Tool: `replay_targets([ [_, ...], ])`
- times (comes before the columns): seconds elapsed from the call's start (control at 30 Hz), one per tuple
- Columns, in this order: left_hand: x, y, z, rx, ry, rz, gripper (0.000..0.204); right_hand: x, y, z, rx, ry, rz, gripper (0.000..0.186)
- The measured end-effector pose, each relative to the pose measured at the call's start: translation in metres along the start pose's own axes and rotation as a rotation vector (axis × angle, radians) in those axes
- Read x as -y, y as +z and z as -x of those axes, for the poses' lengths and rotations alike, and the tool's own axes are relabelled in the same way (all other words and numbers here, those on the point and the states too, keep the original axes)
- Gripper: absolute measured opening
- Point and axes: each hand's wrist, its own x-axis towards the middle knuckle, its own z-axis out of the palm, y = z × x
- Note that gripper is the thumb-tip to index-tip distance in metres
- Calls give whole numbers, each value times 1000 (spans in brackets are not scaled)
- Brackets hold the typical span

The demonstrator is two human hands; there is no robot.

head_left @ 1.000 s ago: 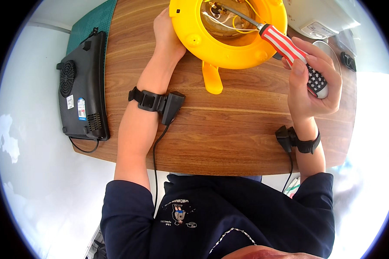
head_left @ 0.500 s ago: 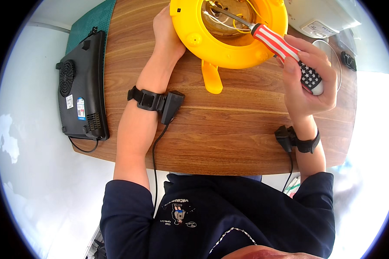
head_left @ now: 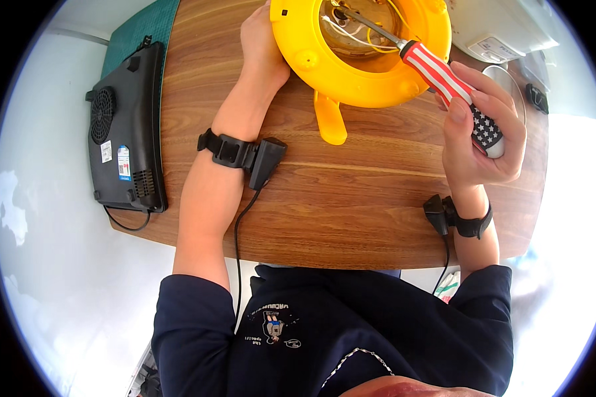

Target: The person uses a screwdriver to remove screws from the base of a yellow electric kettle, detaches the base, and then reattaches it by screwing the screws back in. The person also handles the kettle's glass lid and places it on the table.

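Observation:
A round yellow plastic appliance housing point(head_left: 361, 83) with a tab-like handle point(head_left: 330, 120) lies at the far middle of the table, its top cut off by the picture's edge. Through its opening show a brownish metal plate point(head_left: 351, 41) and white and yellow wires point(head_left: 376, 46). Against its left side, my left hand point(head_left: 263, 49) grips it, the fingers largely hidden behind the rim. My right hand point(head_left: 483, 139) is closed round the striped, starred handle of a screwdriver point(head_left: 438, 71). The shaft slants left into the opening, its tip at the plate.
At the left lies a black appliance point(head_left: 127, 132) with a round vent, on its back, beside a green cutting mat point(head_left: 136, 30). A white appliance point(head_left: 503, 26), a clear lid-like piece point(head_left: 533, 69) and a small black object point(head_left: 536, 98) stand far right. Cables hang from both wrist straps.
The yellow housing has shifted slightly to the right with my left hand. My right hand and the screwdriver have moved right and a little nearer, the tip staying inside the opening.

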Motion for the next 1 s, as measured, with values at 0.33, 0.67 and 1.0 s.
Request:
replay_targets([
  [0.33, -2, 6, 4, -60, 33, -80, 24, 0, 1, -1, 8, -13, 17, 36],
  [0.67, -4, 0, 3, -45, -19, -30, 31, 3, 2, 0, 0, 20, 30, 37],
  [1.0, 2, -9, -5, -42, -8, 1, 41, -6, 6, 6, -22, 16, -15, 38],
])
